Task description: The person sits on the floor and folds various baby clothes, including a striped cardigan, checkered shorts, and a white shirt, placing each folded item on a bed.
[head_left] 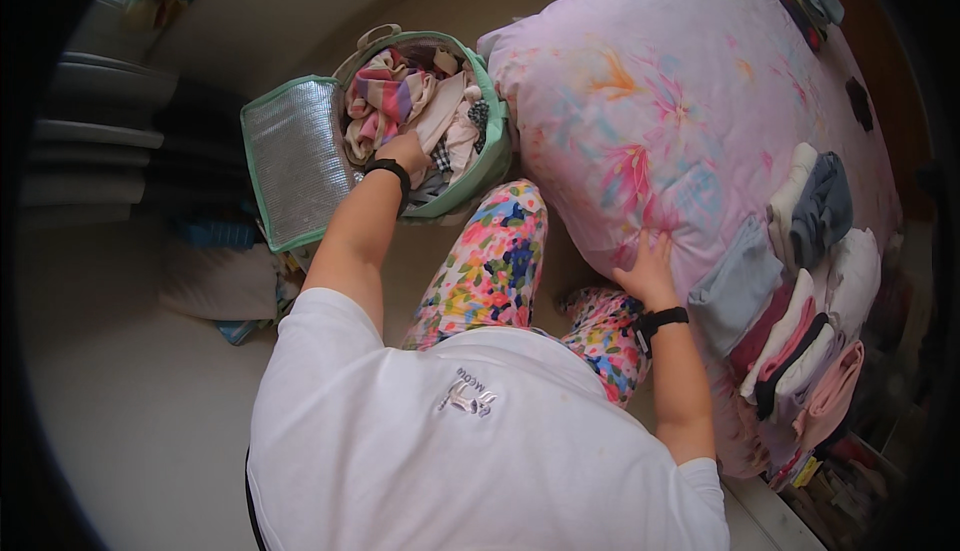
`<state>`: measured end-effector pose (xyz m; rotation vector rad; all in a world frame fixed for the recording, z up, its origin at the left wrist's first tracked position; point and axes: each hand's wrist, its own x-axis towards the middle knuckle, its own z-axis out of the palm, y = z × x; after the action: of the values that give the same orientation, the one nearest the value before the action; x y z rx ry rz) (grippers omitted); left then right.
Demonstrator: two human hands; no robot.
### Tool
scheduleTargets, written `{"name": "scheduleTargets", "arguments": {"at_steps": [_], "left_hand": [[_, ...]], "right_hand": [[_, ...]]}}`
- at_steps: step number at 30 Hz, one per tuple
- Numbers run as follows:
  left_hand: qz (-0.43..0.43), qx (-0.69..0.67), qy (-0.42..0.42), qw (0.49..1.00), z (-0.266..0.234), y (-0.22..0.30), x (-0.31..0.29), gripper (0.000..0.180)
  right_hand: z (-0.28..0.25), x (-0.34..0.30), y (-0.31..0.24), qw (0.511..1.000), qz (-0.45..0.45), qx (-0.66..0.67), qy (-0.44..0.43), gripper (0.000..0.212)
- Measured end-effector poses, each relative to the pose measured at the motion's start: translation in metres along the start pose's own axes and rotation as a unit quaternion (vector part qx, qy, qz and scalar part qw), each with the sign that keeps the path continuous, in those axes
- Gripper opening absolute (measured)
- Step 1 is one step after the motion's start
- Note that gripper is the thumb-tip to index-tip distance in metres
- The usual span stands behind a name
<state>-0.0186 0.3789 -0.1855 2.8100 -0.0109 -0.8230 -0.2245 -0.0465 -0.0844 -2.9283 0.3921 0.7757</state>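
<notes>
My left hand [403, 153] reaches into a mint-green insulated bag [466, 198] filled with clothes. Its fingers are hidden among the fabric, so whether they grip anything cannot be seen. Beside it lie a striped pink, purple and cream garment [386, 96], a pale pink garment [440, 114] and a black-and-white checked piece [441, 157]. The bag's silver-lined lid [297, 156] is folded back to the left. My right hand [648, 273] rests on the edge of a pink floral quilt [610, 121], fingers spread, holding nothing.
Folded clothes sit in stacks on the quilt's right side, among them a light blue garment [737, 286], a grey-blue one [822, 196] and a pink one [830, 391]. More clothes [808, 3] lie at its far corner. A blue basket [217, 234] stands on the left.
</notes>
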Motion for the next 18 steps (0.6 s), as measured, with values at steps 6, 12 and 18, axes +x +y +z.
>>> {"name": "scheduleTargets", "arguments": {"at_steps": [6, 12, 18], "left_hand": [[0.007, -0.081, 0.144, 0.986, -0.021, -0.014, 0.001, 0.03], [0.111, -0.515, 0.003, 0.85, -0.107, 0.009, -0.026, 0.026], [0.23, -0.593, -0.103, 0.765, -0.144, 0.122, -0.119, 0.024]], "right_hand": [[-0.001, 0.002, 0.007, 1.0, -0.01, 0.028, -0.007, 0.098], [0.005, 0.002, 0.02, 0.998, -0.033, 0.062, -0.01, 0.1], [-0.02, -0.016, 0.0, 0.915, -0.212, 0.302, 0.16, 0.096]]}}
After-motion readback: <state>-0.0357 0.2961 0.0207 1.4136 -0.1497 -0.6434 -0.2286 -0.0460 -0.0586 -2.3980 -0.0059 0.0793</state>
